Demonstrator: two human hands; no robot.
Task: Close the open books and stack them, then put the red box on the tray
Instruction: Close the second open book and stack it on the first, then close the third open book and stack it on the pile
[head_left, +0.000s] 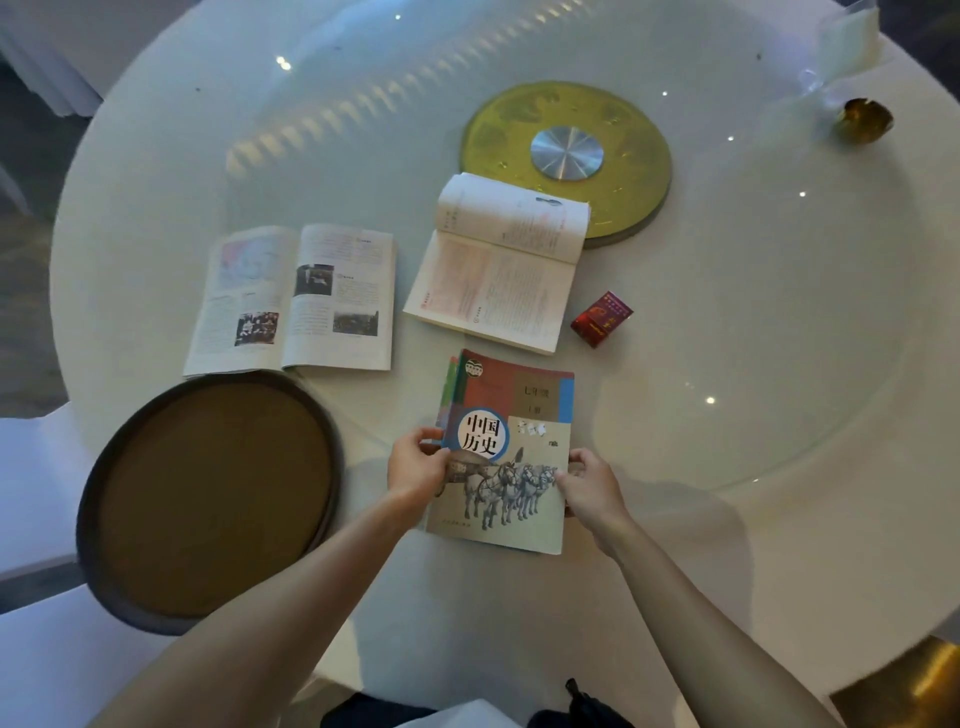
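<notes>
**White table, one book shut, two still open**

White cloth covers the round table (779, 467), and on its near edge a closed history book (506, 457) with horses on its cover lies flat, with a second cover edge showing under its left side. The left hand (415, 470) pinches the book's left edge between thumb and fingers; the right hand (589, 480) grips its right edge the same way, fingers curled over the cover.

Beyond it lie two open books. The left open book (293, 301) lies flat, pages up, just above the round brown tray (88, 519), which sits at the table's near-left edge and holds nothing. The right open book (498, 265) is thicker, its far half raised and its far corner reaching the gold turntable disc (634, 140).

The red box (601, 318) rests on the cloth just right of the thicker open book, well apart from the tray and from both hands.
</notes>
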